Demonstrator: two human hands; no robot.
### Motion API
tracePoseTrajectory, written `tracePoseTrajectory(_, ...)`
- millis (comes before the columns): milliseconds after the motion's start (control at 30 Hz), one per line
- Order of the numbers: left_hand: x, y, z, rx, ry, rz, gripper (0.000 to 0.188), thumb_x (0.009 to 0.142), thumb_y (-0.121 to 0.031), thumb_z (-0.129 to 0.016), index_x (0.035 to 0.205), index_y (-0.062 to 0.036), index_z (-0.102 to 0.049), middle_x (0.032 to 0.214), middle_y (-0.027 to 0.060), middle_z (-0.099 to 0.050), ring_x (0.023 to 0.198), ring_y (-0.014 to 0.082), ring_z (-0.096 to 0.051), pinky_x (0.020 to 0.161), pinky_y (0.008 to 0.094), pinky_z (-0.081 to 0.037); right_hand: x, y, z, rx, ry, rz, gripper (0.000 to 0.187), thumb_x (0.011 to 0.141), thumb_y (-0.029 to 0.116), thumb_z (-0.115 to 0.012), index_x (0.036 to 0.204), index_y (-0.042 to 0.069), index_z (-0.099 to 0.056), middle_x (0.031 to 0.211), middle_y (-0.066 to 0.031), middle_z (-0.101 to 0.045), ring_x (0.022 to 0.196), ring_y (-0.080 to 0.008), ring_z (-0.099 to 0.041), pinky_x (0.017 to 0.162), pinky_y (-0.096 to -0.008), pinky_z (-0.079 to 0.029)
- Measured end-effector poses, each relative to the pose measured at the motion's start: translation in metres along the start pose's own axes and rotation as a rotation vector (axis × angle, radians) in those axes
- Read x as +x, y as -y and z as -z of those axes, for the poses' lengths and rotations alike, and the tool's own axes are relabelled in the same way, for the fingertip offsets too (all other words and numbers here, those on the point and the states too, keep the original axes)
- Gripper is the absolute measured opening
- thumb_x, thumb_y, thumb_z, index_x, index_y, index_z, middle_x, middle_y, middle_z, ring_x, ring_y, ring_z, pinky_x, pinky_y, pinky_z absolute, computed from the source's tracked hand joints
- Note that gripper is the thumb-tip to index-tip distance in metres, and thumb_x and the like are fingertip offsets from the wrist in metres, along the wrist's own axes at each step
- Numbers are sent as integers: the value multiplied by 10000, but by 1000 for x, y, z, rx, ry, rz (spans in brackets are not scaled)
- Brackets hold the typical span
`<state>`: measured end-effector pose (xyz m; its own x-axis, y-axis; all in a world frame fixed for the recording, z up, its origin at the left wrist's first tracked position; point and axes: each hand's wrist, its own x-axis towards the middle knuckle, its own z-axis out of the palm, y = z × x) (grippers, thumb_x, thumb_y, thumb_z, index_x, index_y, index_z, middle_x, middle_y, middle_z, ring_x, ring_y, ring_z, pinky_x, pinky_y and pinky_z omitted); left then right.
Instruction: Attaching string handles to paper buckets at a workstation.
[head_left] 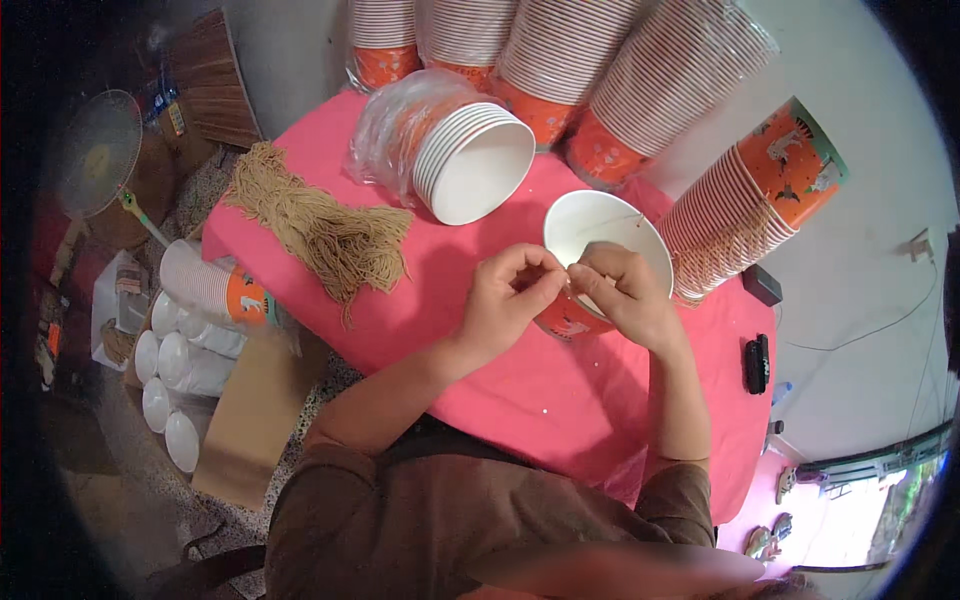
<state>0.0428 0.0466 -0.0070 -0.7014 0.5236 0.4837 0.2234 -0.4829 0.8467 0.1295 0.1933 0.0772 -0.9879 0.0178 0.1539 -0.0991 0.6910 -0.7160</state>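
Observation:
In front of me on the pink cloth stands an orange paper bucket (585, 215) with a white inside, its mouth facing up toward me. Both hands meet at its near rim. My left hand (515, 290) pinches with thumb and forefinger, just left of the rim. Fingers bent, my right hand (625, 290) pinches close beside it and covers part of the rim. Whatever lies between the fingertips is too small to make out. A hank of tan string (320, 225) lies to the left. Thin strands hang along a stack of nested buckets (735, 205) at the right.
Plastic-wrapped buckets (475, 165) lie on their side behind the hands. Tall wrapped stacks (570, 60) lean on the wall. A black object (756, 364) and a dark box (762, 285) sit at the right edge. A carton (250, 410) with wrapped white cups stands on the floor, left.

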Motion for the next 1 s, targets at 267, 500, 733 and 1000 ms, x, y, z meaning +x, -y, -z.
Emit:
tracePoseTrajectory(267, 6, -9, 14, -678, 212, 613, 77, 919, -160, -564, 927, -84, -563, 673, -69, -451, 546, 11, -366, 456, 179, -277, -7, 3, -10, -187, -245, 417, 175, 784, -27, -657, 941, 18, -593, 868, -112, -615, 830, -278, -594, 895, -377, -435)
tracePoseTrajectory(500, 6, -13, 13, -843, 230, 733, 68, 919, -161, -567, 930, -94, -561, 657, -76, -418, 522, 16, -349, 442, 168, -260, -13, 12, -10, -106, -218, 372, 175, 786, -50, -644, 951, -7, -604, 875, -120, -626, 797, -280, -618, 706, -347, -498)
tracePoseTrajectory(733, 3, -14, 11, -652, 218, 607, 87, 923, -167, -604, 935, -82, -588, 662, -83, -435, 516, 6, -343, 448, 174, -254, -12, 8, -14, -115, -274, 339, 125, 810, -30, -642, 930, -13, -612, 816, -123, -624, 722, -265, -623, 639, -339, -491)
tracePoseTrajectory(1000, 2, -12, 10, -452, 212, 486, 65, 941, -125, -590, 983, -75, -591, 710, -80, -460, 536, -3, -340, 453, 167, -242, -14, 6, -9, -90, -389, 219, 32, 874, -6, -601, 906, -11, -596, 772, -107, -605, 649, -161, -584, 558, -269, -439)
